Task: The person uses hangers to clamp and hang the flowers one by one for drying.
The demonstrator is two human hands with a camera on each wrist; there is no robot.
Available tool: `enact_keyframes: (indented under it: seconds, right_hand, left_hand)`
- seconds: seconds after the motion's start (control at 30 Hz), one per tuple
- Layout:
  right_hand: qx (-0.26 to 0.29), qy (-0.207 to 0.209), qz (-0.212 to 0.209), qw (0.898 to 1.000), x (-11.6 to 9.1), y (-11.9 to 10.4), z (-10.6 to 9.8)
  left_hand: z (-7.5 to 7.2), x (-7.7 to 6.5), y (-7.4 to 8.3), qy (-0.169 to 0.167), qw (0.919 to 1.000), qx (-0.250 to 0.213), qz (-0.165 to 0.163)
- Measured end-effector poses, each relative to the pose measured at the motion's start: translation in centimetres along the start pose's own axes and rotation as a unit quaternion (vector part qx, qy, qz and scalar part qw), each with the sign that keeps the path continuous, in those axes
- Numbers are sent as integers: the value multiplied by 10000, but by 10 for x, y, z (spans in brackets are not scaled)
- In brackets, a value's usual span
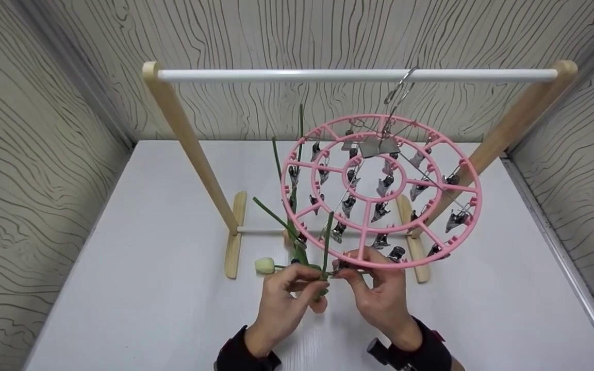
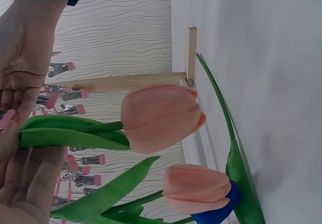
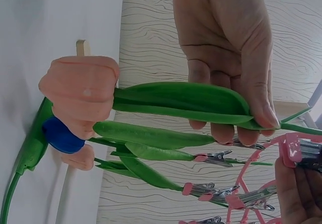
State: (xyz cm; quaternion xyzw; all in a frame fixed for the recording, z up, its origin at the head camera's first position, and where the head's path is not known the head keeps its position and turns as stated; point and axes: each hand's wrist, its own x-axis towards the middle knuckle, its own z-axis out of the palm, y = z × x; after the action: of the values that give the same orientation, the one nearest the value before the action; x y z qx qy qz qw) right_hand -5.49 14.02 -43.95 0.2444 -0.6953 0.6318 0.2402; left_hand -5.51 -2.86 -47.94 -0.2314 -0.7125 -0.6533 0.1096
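Note:
My left hand [image 1: 289, 299] pinches the stem of an artificial pink tulip [image 2: 158, 118] just above its long green leaves [image 3: 181, 102]. The flower hangs head down, its bare stem [image 1: 329, 234] sticking up by the ring. My right hand [image 1: 382, 288] grips a metal clip with pink tips [image 3: 290, 151] at the near edge of the pink round clip hanger [image 1: 363, 226], close to that stem. Beside the held flower, another pink tulip [image 2: 196, 189] and a blue tulip [image 3: 63, 133] hang head down, their stems among the clips.
The hanger's hook [image 1: 402, 87] is over the white rail [image 1: 276, 76] of a wooden stand [image 1: 188, 139]. Several more clips dangle from the rings. A white tulip [image 1: 264, 265] lies on the white table [image 1: 137, 247] left of the hands. Patterned walls [image 1: 70, 206] surround the table.

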Motion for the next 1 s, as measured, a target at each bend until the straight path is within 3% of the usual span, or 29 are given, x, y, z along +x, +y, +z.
enact_keyframes:
  seconds: [0.27, 0.77, 1.0]
  right_hand:
    - [397, 28, -42, 9992, 2, 1, 1]
    - [312, 177, -330, 9988, 3, 3, 7]
    - [27, 127, -163, 9998, 1, 4, 9]
  left_hand:
    - [1, 1, 0, -169, 9997, -13, -156]
    - [4, 3, -3, -177, 9998, 36, -87]
    - [2, 4, -4, -188, 9997, 60, -155]
